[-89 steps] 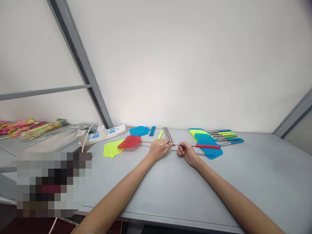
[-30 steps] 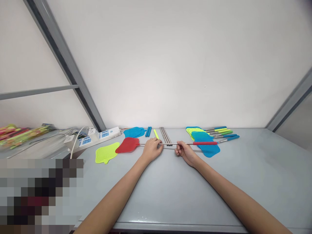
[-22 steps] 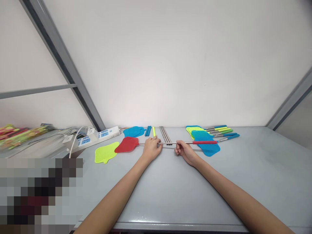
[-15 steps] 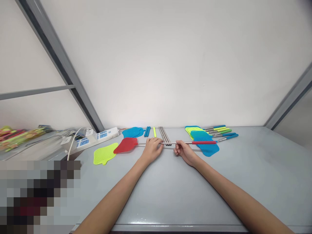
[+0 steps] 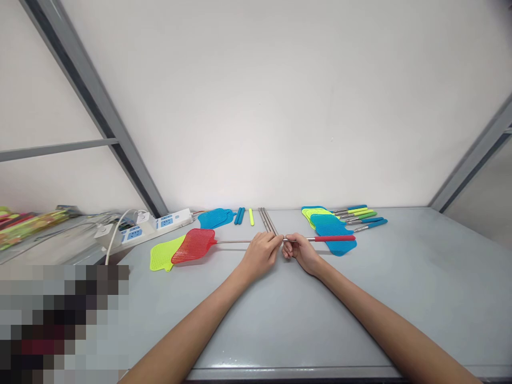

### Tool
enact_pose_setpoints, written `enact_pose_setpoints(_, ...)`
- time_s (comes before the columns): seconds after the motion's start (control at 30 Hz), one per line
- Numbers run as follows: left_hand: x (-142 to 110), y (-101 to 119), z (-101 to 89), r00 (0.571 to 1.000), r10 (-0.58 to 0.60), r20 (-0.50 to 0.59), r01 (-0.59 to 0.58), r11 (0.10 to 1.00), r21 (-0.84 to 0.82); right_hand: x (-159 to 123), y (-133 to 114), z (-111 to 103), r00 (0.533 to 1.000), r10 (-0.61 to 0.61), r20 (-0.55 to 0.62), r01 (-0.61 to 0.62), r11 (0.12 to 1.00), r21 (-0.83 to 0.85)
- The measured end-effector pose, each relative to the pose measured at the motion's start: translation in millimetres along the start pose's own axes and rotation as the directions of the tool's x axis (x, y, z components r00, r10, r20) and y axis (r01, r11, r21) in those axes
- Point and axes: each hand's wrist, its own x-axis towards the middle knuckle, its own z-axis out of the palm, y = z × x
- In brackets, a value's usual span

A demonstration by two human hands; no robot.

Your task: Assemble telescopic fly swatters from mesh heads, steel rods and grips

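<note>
A fly swatter with a red perforated head (image 5: 194, 246), a thin metal rod and a red handle (image 5: 335, 239) lies sideways across both hands, above the table. My left hand (image 5: 262, 250) is closed on the rod near its middle. Just right of it, my right hand (image 5: 301, 252) pinches the rod between thumb and fingers, left of the red handle. The two hands nearly touch. Beneath the red head is a loose yellow-green swatter head (image 5: 162, 256). Several metal rods (image 5: 267, 220) lie behind my left hand, partly covered by it.
Blue swatter heads (image 5: 216, 218), two blue tubes (image 5: 239, 216) and a yellow tube (image 5: 252, 216) lie along the back. At right is a pile of swatters with a blue head (image 5: 331, 226) on top. A white power strip (image 5: 170, 221) sits at left on the grey table (image 5: 288, 320).
The red swatter head has shifted left and turned its mesh face more toward me. My left hand has moved right along the rod, close to my right hand. The view has shifted slightly.
</note>
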Motion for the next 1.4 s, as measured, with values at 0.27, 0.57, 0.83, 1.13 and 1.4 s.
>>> enact_pose_setpoints(0.27, -1, 4, -4.8, 0.994, -0.047, -0.097, 0.055, 0.994, 0.089, -7, 13, 16, 1.000, 0.015, -0.010, -0.014, 0.999, 0.040)
enact_pose_setpoints(0.57, -1, 6, 3.6, 0.993, 0.057, -0.104, -0.044, 0.991, 0.123, -9, 8, 17, 0.998, 0.062, -0.026, -0.061, 0.997, 0.052)
enact_pose_setpoints(0.83, 2, -23, 7.2, 0.963, 0.236, -0.129, -0.207, 0.957, 0.204, -9, 6, 28, 0.993, 0.119, -0.005, -0.118, 0.988, 0.095)
enact_pose_setpoints(1.13, 6, -44, 13.8, 0.926, 0.325, -0.192, -0.270, 0.926, 0.265, -6, 4, 45, 0.985, 0.166, -0.038, -0.156, 0.971, 0.181)
enact_pose_setpoints(1.4, 8, -48, 12.6, 0.912, 0.339, -0.231, -0.272, 0.922, 0.276, -5, 2, 54, 0.984, 0.149, -0.094, -0.127, 0.970, 0.209)
